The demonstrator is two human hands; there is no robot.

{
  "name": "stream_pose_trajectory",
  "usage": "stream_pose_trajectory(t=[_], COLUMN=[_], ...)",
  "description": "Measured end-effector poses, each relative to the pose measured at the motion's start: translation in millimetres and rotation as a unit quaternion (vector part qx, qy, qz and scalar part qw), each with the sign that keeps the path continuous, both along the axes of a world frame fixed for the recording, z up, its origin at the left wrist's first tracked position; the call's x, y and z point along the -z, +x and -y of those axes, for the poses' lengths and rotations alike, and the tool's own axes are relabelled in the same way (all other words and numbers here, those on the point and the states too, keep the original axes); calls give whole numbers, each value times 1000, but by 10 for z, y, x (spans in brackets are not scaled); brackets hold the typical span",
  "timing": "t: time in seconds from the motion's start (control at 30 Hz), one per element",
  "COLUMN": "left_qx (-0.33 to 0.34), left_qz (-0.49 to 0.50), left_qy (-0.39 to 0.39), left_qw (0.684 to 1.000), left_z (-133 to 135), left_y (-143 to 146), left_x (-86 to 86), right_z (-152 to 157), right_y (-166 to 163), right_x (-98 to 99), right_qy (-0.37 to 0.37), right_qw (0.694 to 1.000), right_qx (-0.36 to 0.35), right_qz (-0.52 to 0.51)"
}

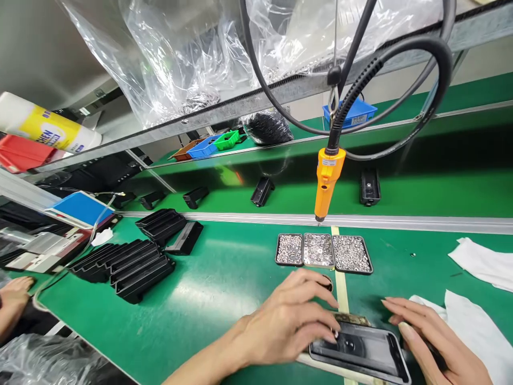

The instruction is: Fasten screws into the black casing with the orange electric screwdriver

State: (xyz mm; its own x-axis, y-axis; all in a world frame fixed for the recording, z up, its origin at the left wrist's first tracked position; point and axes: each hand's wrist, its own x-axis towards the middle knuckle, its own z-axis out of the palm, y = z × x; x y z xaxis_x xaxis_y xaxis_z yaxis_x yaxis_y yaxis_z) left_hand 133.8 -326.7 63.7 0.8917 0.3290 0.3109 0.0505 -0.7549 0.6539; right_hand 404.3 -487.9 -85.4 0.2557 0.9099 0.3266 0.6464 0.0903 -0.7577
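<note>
A flat black part [363,347] with a round boss in its middle lies on the green bench at the near edge. My left hand [290,321] rests on its left end, fingertips pinching a small silver piece on its top face. At the part's right end is my right hand [430,337], fingers spread along the side. Just beyond the hands sit three small trays of screws and washers [323,251]. An orange electric screwdriver [326,182] hangs above them on a black cable.
Stacks of black ribbed parts [128,264] lie at left. White cloths [481,262] lie at right. Black parts [262,190] ride the conveyor behind a metal rail. Another person's hand [14,302] shows at far left. Bins and plastic bags fill the shelf above.
</note>
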Motion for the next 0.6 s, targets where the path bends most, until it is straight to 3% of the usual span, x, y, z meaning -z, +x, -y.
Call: stream_pose_trajectory(t=[0.1, 0.2, 0.4, 0.6], left_qx=[21, 24, 11, 27], left_qz=[-134, -200, -172, -134], left_qy=[58, 85, 128, 157], left_qw=[989, 976, 977, 978], left_z=[120, 140, 171, 160], left_y=[-18, -19, -159, -299], left_x=[-32, -45, -52, 230], right_z=[-20, -14, 1, -31], right_y=[-14, 0, -15, -41], right_x=[-66, -67, -50, -123], right_qy=[0, -14, -39, -50], right_qw=[1000, 1000, 998, 997], right_qx=[6, 12, 25, 28], right_qz=[0, -10, -32, -48])
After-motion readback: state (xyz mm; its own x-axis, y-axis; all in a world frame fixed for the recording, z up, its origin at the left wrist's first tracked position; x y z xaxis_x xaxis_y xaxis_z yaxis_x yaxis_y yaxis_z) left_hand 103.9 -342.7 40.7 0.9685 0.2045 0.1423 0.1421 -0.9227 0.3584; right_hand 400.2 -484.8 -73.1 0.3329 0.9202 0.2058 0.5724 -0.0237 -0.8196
